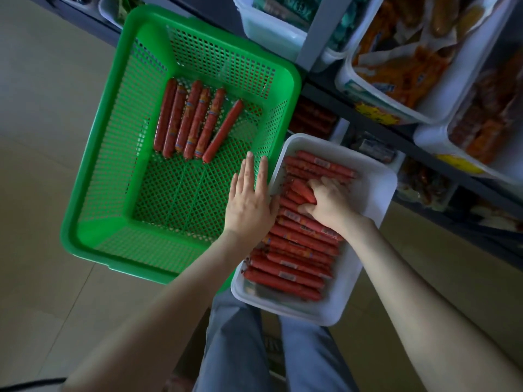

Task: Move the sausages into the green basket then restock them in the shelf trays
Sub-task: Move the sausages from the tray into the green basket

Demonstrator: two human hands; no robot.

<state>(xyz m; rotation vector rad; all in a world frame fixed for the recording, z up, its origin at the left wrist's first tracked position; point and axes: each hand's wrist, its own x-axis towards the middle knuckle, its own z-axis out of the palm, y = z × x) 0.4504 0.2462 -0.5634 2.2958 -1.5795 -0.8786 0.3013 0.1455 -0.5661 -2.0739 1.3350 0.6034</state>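
Note:
A green mesh basket (93, 176) sits on the floor with several red sausages (195, 120) lined up at its far end. To its right a white tray (376, 190) holds a stack of many red sausages (294, 258). My left hand (249, 202) lies flat with straight fingers at the tray's left rim, by the basket's right wall. My right hand (328, 205) is inside the tray, fingers curled round a few sausages (304, 190) near the top of the stack.
Dark shelves run along the right with white trays of packaged snacks (402, 72) and more sausage packs (486, 128). Another white bin (271, 26) stands at the top. Tan floor (42, 137) lies left of the basket. My legs in jeans (235, 343) are below the tray.

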